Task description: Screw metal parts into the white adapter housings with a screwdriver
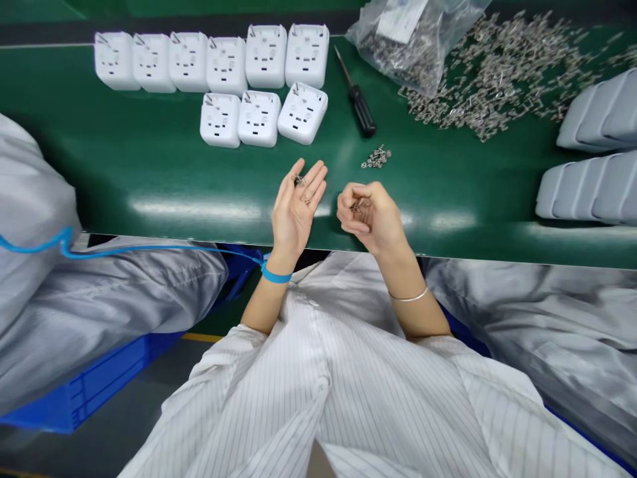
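— Over the belt's (149, 179) near edge: left hand (293, 216) lying flat open, palm up, cradling a few small metal parts (300, 182) on the fingers. Right hand (371, 216) curling loosely, pinching more parts (356, 208) at the fingertips.

— Keeping that left palm level, probably, and cupping slightly so nothing is rolling off. Picking one piece at a time with the right, not a clump.

— Sitting just beside each other, those hands, barely apart. Small heap of parts (377, 157) lying on the belt just beyond the right hand. Screwdriver (357, 98) resting farther back.

— White sockets (259, 86) standing in two rows well beyond the left hand. Big scatter of parts (502, 73) and a bag (408, 40) lying far right; grey trays (587, 153) stacking at the edge.
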`<state>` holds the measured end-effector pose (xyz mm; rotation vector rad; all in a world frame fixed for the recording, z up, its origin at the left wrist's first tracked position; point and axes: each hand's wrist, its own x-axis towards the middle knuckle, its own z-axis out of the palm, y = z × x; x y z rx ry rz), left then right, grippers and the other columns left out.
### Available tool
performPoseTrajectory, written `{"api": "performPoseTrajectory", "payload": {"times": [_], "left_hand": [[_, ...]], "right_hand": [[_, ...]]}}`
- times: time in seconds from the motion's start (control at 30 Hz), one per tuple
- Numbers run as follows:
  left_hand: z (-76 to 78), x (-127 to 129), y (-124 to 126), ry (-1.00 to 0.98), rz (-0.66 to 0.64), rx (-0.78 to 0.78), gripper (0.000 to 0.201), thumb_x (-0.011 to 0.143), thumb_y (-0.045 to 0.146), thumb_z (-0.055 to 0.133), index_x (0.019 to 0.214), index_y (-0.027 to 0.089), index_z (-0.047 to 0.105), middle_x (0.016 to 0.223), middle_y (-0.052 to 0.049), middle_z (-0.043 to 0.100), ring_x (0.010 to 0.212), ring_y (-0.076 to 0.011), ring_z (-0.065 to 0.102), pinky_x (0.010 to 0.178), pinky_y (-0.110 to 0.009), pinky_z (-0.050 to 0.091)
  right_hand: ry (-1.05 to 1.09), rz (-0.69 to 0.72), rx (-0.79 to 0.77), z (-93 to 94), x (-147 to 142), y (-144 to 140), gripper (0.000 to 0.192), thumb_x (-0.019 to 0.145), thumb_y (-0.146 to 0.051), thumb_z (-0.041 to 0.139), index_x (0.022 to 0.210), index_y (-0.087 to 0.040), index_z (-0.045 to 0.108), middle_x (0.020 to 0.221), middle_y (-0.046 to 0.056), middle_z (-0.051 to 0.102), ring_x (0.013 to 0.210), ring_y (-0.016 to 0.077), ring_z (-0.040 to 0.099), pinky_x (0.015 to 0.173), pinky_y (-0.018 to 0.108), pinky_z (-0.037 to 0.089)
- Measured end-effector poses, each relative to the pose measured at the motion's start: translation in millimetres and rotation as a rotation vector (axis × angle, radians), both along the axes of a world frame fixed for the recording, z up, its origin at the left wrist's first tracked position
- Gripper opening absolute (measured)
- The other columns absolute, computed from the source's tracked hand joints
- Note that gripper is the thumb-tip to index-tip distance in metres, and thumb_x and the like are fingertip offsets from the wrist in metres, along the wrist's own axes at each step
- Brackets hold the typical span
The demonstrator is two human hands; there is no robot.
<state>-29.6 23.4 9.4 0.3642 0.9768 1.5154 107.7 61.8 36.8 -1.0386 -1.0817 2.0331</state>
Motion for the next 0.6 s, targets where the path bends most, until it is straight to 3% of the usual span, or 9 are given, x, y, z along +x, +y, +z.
{"api": "performPoseTrajectory", "payload": {"times": [0.07,0.17,0.27,0.37,0.47,0.6], "left_hand": [[-2.0,0,0,-0.009,-0.002,0.011,0.037,0.109,0.034,0.026,0.135,0.026,0.051,0.141,-0.004,0.062,0.147,-0.0197,0.044,0.125,-0.042,0.033],[-4.4,0,0,-0.013,0.006,0.007,0.037,0.109,0.041,0.029,0.137,0.027,0.049,0.151,-0.005,0.054,0.153,-0.0234,0.034,0.126,-0.047,0.029],[-6.1,1,0,0.014,0.009,0.029,0.031,0.109,0.038,0.031,0.127,0.026,0.053,0.148,-0.004,0.057,0.149,-0.0218,0.042,0.125,-0.044,0.033],[-7.2,1,-1,0.041,0.016,0.06,0.025,0.109,0.033,0.033,0.118,0.024,0.055,0.142,-0.004,0.062,0.144,-0.0201,0.049,0.124,-0.042,0.036],[-6.2,1,-1,0.069,0.021,0.058,0.025,0.109,0.034,0.035,0.111,0.021,0.056,0.136,-0.004,0.066,0.141,-0.0199,0.053,0.123,-0.043,0.038],[-2.2,3,0,0.069,0.001,0.038,0.026,0.108,0.031,0.036,0.107,0.021,0.059,0.133,-0.003,0.068,0.142,-0.0208,0.052,0.122,-0.042,0.04]], "right_hand": [[-0.047,-0.04,0.062,-5.5,-7,1,0.045,0.093,-0.057,0.053,0.069,-0.02,0.05,0.055,-0.005,0.042,0.042,0.006,0.024,0.041,0.023,0.017],[-0.234,-0.081,0.298,-14.4,-17,-1,0.032,0.091,-0.047,0.063,0.077,-0.018,0.061,0.058,-0.005,0.043,0.05,0.0069,0.033,0.049,0.023,0.026],[-0.462,-0.069,0.567,-22.4,-26,-6,0.02,0.086,-0.036,0.073,0.085,-0.019,0.063,0.062,-0.006,0.045,0.058,0.0085,0.04,0.06,0.025,0.034],[-0.546,-0.017,0.69,-26.5,-31,-10,0.014,0.087,-0.028,0.071,0.087,-0.019,0.06,0.065,-0.005,0.048,0.062,0.0098,0.044,0.066,0.026,0.038],[-0.433,-0.004,0.563,-23.2,-30,-11,0.016,0.089,-0.028,0.066,0.082,-0.02,0.055,0.063,-0.006,0.046,0.058,0.0084,0.041,0.061,0.024,0.036],[-0.021,-0.041,0.144,-13.4,-20,-3,0.028,0.092,-0.038,0.054,0.073,-0.023,0.04,0.056,-0.008,0.04,0.044,0.0063,0.03,0.044,0.021,0.025]]}}
